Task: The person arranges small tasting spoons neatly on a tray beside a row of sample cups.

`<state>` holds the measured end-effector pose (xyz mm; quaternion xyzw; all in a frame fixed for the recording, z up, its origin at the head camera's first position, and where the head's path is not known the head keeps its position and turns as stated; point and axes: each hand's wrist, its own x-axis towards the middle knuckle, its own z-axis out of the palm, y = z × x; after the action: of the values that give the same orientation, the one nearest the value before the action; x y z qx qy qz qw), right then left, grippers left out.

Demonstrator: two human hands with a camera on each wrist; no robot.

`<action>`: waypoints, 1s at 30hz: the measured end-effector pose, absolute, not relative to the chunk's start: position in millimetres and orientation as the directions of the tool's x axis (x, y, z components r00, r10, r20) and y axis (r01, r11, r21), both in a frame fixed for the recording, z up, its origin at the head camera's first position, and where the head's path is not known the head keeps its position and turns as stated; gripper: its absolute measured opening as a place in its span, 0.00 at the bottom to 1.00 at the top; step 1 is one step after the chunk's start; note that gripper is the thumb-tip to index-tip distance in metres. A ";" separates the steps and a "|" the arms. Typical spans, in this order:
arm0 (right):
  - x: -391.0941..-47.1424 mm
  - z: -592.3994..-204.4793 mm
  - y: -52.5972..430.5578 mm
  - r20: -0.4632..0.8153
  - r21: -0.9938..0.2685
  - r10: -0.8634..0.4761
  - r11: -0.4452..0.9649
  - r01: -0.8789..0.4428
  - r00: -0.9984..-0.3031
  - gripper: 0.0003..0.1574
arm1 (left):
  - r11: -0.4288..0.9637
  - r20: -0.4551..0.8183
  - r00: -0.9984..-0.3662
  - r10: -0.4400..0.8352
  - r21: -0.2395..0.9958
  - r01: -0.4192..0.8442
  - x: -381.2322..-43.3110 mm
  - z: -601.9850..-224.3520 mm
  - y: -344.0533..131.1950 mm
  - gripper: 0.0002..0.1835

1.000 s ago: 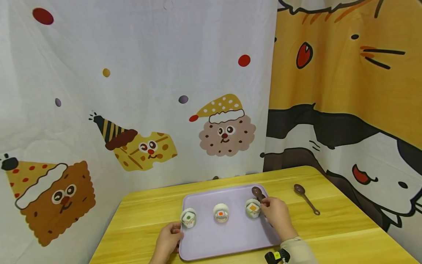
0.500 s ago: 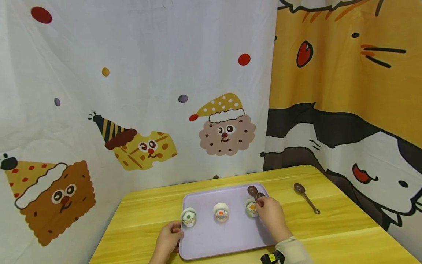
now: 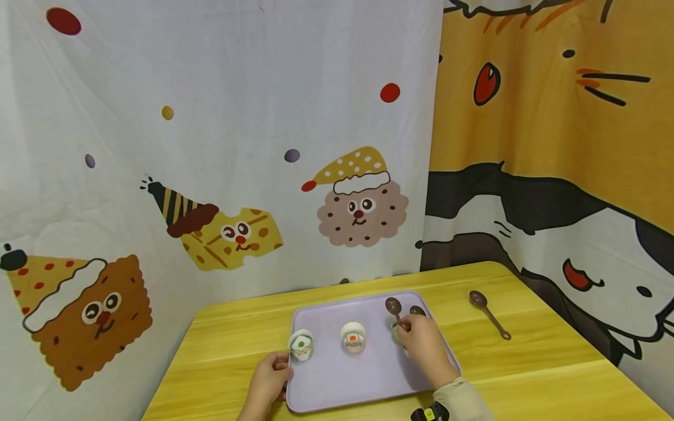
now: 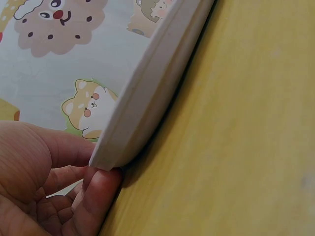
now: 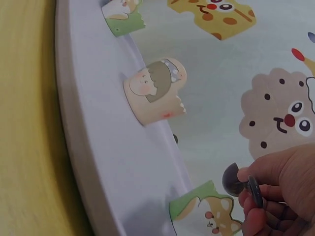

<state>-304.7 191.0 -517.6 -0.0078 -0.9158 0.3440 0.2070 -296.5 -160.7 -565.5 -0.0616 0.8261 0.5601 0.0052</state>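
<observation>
My right hand pinches the handle of a brown spoon, its bowl pointing away from me above the lilac tray. Right under that hand stands a small green-and-white paper cup, mostly covered in the head view; the right wrist view shows a dog printed on the cup. A white cup is at the tray's middle, another green cup at its left edge. The left hand grips the tray's left rim between thumb and fingers.
Behind the right hand, the bowl of a second brown spoon shows at the tray's right side, its handle hidden. A third brown spoon lies on the yellow wood-grain table. A printed curtain hangs beyond the table's far edge.
The right hand has moved left with its spoon, from the tray's right side to over the right cup, uncovering the second spoon's bowl. The left hand stays on the rim.
</observation>
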 end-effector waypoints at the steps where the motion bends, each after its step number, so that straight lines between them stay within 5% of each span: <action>1: -304.7 -518.4 189.7 0.376 -0.632 0.155 0.764 -0.131 -0.914 0.03 | 0.364 -0.077 -0.992 -0.096 0.925 -0.107 -296.6 -565.7 -160.8 0.21; 30: -298.9 -529.4 158.6 0.458 -0.562 0.117 0.806 -0.186 -0.881 0.04 | 0.340 -0.088 -0.993 -0.080 0.934 -0.110 -296.9 -565.7 -160.5 0.21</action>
<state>-298.9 158.6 -529.4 0.0188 -0.9187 0.3107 0.2431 -296.9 -160.5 -565.7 -0.0581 0.8185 0.5714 0.0134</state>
